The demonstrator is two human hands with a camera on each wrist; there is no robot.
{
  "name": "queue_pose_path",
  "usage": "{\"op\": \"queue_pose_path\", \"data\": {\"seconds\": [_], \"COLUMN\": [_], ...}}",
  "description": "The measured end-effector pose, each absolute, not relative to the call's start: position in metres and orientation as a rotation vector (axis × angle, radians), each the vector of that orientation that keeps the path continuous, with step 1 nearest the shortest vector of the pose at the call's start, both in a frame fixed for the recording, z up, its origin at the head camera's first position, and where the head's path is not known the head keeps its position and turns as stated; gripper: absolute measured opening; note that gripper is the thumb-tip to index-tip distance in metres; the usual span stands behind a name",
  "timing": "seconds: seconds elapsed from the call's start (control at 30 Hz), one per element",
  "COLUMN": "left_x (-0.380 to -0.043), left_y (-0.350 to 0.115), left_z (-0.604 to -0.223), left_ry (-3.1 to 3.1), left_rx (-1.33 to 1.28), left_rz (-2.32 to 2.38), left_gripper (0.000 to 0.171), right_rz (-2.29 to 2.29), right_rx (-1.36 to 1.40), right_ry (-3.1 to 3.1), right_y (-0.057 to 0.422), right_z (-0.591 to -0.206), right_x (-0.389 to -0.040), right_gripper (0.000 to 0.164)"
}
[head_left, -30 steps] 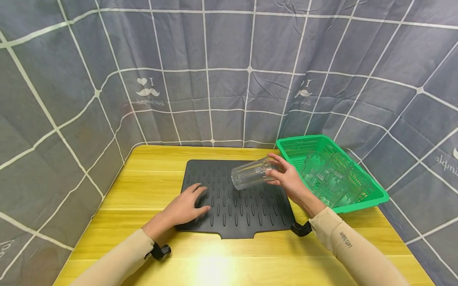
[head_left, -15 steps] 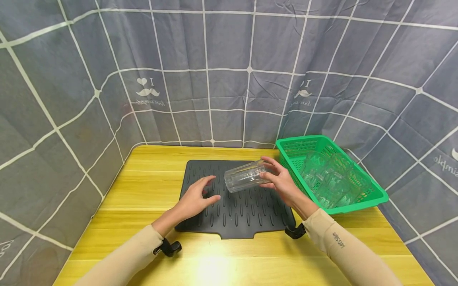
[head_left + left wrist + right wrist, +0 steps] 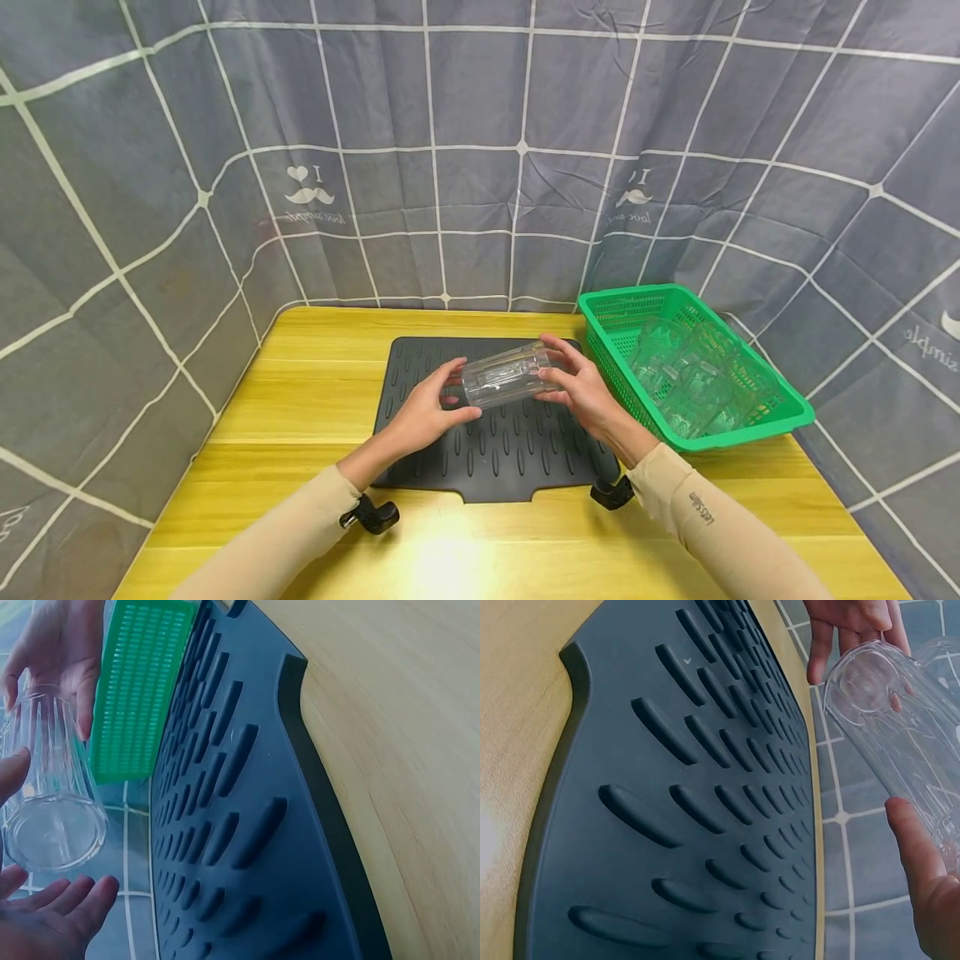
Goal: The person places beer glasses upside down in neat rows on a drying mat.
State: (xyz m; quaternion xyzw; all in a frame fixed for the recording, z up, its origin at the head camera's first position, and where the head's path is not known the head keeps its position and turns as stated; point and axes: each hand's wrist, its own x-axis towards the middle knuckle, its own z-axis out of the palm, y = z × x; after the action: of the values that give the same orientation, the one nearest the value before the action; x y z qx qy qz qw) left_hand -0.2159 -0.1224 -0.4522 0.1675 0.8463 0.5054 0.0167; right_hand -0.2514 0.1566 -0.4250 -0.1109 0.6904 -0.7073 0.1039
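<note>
A clear, ribbed drinking glass lies tilted on its side in the air above a black ridged mat. My right hand holds it near the mouth end, thumb on one side and fingers on the other. My left hand is at the base end, thumb and fingers spread around it. In the left wrist view the round base of the glass faces the left hand's loosely bent fingers. The right wrist view shows the right hand along the glass wall.
A green perforated basket stands at the right, beside the mat, with several clear glasses in it. The mat lies on a yellow wooden table. A grey curtain with white grid lines hangs around the back and sides.
The right hand has carried the glass left, over the mat. My left hand has moved right and up to the base of the glass, closing the gap between them.
</note>
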Motion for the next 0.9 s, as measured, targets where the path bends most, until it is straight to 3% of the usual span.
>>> {"op": "queue_pose_path", "data": {"seconds": [0.9], "left_x": [-0.2176], "left_y": [-0.1195], "left_z": [-0.4517], "left_ry": [2.426], "left_rx": [0.459], "left_rz": [1.824], "left_gripper": [0.074], "right_rz": [-1.999], "right_rx": [-0.372], "right_ry": [1.926], "right_y": [0.1581], "right_z": [-0.4247], "right_x": [-0.2531], "right_gripper": [0.065]}}
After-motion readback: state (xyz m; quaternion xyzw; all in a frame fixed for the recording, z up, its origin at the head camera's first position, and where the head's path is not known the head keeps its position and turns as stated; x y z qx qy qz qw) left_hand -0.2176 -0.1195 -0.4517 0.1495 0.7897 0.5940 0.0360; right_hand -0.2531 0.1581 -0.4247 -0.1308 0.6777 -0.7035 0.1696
